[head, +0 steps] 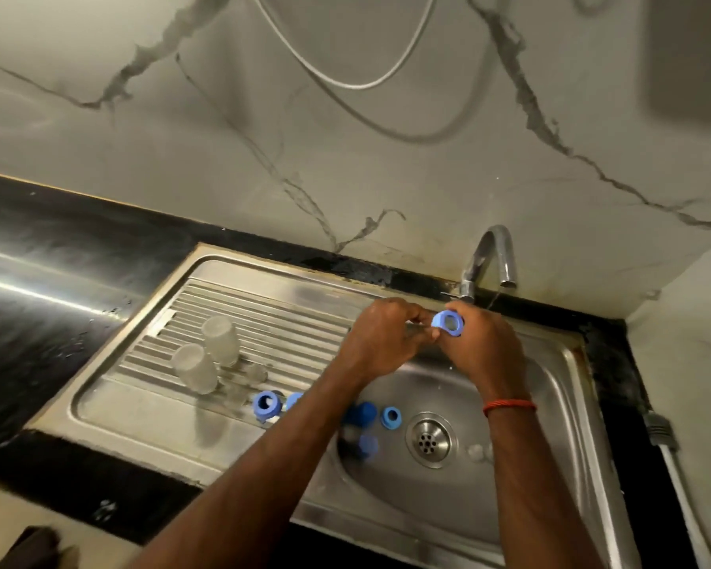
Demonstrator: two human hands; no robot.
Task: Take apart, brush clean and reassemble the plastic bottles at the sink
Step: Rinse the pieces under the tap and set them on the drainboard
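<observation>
Two clear bottle bodies (194, 369) stand mouth-down on the ribbed drainboard (288, 318), set there so they can drip away from the basin. My right hand (485, 347) is curled round a blue ring (448, 322), thumb and fingers gripping its outside with the open end turned up toward me so I can see into it. I hold it high over the basin (542, 396), close to the tap (489, 260). A thin stream of water (494, 299) falls just behind my knuckles, so rinsing would take only a small shift. My left hand (380, 338) has its fingers bunched in a pinch at the ring's mouth. What it pinches is slim and blurred, probably the brush (420, 327), though I cannot be sure. Another blue collar (267, 404) lies on the drainboard's near edge, beside the bottles, and I judge that side to be for cleaned parts. Several more blue pieces (390, 416) lie in the basin near the drain (429, 439), likely waiting for their scrub. Reassembly looks some way off.
</observation>
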